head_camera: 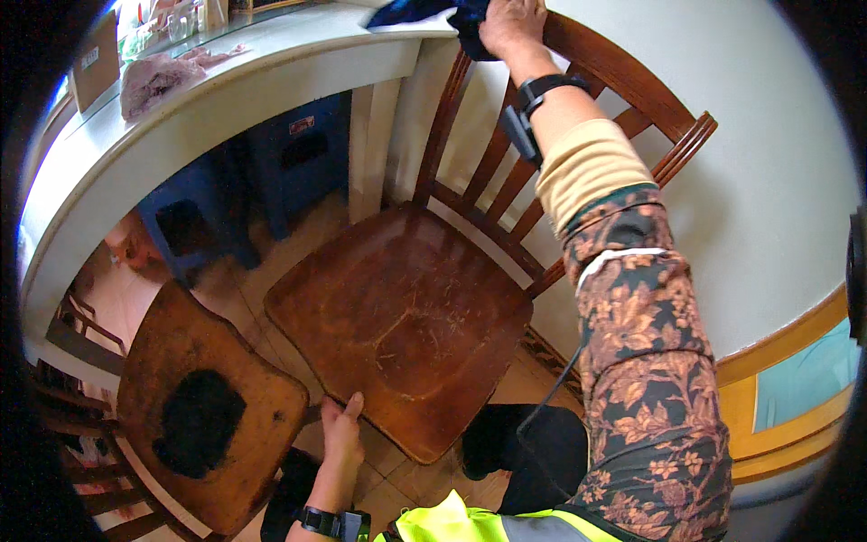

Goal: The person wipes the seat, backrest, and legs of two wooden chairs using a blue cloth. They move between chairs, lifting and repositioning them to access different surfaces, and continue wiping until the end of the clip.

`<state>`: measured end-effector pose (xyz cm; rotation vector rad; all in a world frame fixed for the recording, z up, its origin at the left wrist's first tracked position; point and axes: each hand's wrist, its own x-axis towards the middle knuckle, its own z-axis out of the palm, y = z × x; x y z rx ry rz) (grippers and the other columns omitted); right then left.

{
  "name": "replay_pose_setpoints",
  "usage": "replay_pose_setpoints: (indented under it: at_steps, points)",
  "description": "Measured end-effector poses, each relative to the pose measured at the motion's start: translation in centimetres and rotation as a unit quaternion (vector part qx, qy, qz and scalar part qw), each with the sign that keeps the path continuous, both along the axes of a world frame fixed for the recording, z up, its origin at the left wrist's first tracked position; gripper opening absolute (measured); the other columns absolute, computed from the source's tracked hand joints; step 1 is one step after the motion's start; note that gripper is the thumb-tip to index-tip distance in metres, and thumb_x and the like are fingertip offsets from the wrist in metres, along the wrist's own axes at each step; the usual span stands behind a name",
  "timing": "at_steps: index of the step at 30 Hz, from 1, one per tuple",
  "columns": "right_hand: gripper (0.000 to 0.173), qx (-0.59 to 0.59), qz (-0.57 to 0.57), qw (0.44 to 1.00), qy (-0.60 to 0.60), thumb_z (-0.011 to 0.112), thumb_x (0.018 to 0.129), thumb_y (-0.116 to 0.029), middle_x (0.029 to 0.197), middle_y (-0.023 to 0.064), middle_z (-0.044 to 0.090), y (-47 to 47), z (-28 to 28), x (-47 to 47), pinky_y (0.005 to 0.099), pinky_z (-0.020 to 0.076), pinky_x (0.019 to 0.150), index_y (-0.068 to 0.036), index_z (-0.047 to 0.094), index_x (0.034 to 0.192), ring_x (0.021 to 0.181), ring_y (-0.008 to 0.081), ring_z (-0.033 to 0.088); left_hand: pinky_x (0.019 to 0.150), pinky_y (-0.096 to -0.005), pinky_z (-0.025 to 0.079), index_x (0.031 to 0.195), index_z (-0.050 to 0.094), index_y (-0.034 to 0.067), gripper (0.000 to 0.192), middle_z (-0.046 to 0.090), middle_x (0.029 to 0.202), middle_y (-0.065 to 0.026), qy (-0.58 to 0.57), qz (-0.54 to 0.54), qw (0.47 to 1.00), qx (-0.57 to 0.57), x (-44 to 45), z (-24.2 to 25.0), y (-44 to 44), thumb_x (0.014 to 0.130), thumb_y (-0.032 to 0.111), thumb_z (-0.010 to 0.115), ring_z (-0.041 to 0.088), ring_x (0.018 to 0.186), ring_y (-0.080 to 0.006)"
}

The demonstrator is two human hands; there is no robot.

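Observation:
A wooden chair with a worn brown seat (406, 325) stands before me, its slatted backrest (609, 54) towards the wall. My left hand (342, 423) grips the front edge of that seat, thumb on top. At the top of the view my right hand (513, 27) is closed on a dark blue cloth (467, 27), beside the left end of the backrest's top rail. Part of the cloth hangs down over the backrest's side post.
A second wooden chair (264, 379), its seat bearing a black patch, stands close at left. A curved white counter (284, 57) carries a crumpled pinkish cloth (159, 81) and a cardboard piece (95, 61). Blue plastic stools (271, 162) stand beneath. A pale wall (758, 203) rises at right.

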<state>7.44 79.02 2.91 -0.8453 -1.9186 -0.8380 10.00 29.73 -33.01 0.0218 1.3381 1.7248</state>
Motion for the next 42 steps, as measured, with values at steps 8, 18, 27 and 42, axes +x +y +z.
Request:
replay_pose_setpoints:
  at_steps: [8,18,27,42]
  points:
    - [0.098,-0.149,0.100,0.972,0.154,0.064,0.077,0.007,0.139,0.0320,0.037,-4.6,-16.1,-2.3,0.0495,0.0419,0.102,-0.017,0.008,0.154,0.120,0.0496,0.046,0.104,-0.0352,0.035,0.135,0.041,0.003,0.050,0.050,0.136,-0.0091,0.009,0.003,1.000,-0.019,0.4,2.0,-0.2,0.090,0.006,0.063,0.047,0.122,-0.0224]
    - [0.090,-0.311,0.153,0.922,0.172,0.061,0.073,0.014,0.140,0.0312,0.035,-9.0,-29.8,-0.8,0.0467,0.0369,0.106,-0.017,0.026,0.150,0.127,0.0483,0.040,0.109,-0.0344,0.029,0.141,0.033,0.003,0.056,0.043,0.143,-0.0117,0.015,0.010,1.000,-0.014,0.9,1.1,0.1,0.092,0.006,0.060,0.042,0.129,-0.0246]
    - [0.051,-0.395,0.105,0.909,-0.085,0.065,0.073,0.008,0.141,0.0251,0.040,-10.2,-31.1,4.0,0.0439,0.0390,0.105,-0.006,0.060,0.122,0.128,0.0448,0.040,0.109,-0.0368,0.029,0.143,0.030,0.005,0.057,0.042,0.144,-0.0111,0.001,-0.016,1.000,-0.019,0.6,1.0,0.1,0.093,0.005,0.057,0.041,0.129,-0.0257]
    - [0.042,-0.716,0.230,0.633,0.181,0.072,0.083,-0.009,0.109,0.0086,0.065,-39.7,-29.3,27.5,0.0313,0.0467,0.092,-0.003,0.057,0.122,0.102,0.0195,0.061,0.101,-0.0383,0.037,0.134,0.042,0.002,0.043,0.052,0.135,-0.0108,-0.069,0.024,0.997,0.020,0.4,0.7,0.6,0.093,0.005,0.055,0.050,0.120,-0.0264]
